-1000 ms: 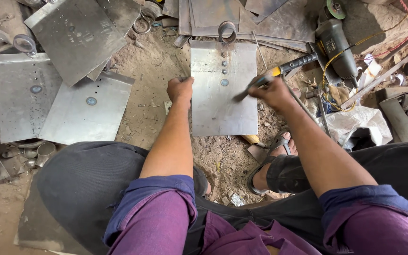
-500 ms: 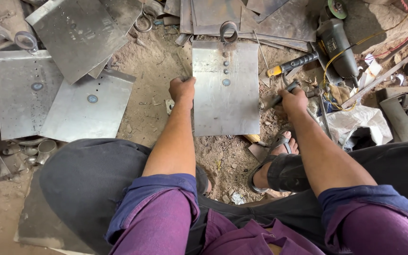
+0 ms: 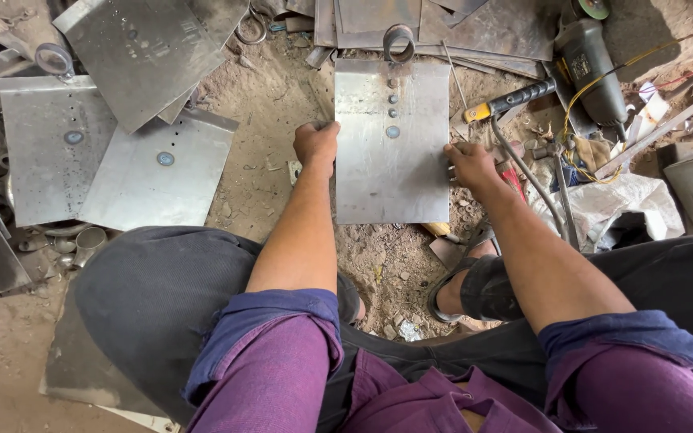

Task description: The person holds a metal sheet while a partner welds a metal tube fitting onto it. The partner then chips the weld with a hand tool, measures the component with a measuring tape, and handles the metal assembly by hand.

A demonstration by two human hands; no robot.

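- I see my left hand (image 3: 317,144) closed on the left edge of the steel plate (image 3: 391,160), which lies flat on the dirt floor (image 3: 278,104) in the upper middle of the frame.
- My right hand (image 3: 471,166) rests at the plate's right edge with fingers curled against it; I cannot tell whether it truly grips or only steadies.
- A metal ring (image 3: 399,40) sits at the plate's top edge, with a column of small round marks below it.
- Risk, as I judge it: the plate's edges look raw, so a slide of either palm along them could cut skin.
- The floor is loose grit, so the plate may skate sideways under uneven pressure and the ring may shift with it.
- Just right of my right hand lie a yellow-handled tool (image 3: 507,102), an angle grinder (image 3: 591,60) and a yellow cable (image 3: 603,80); a careless sweep could snag them.
- More plates (image 3: 158,168) lie at the upper left, well apart.
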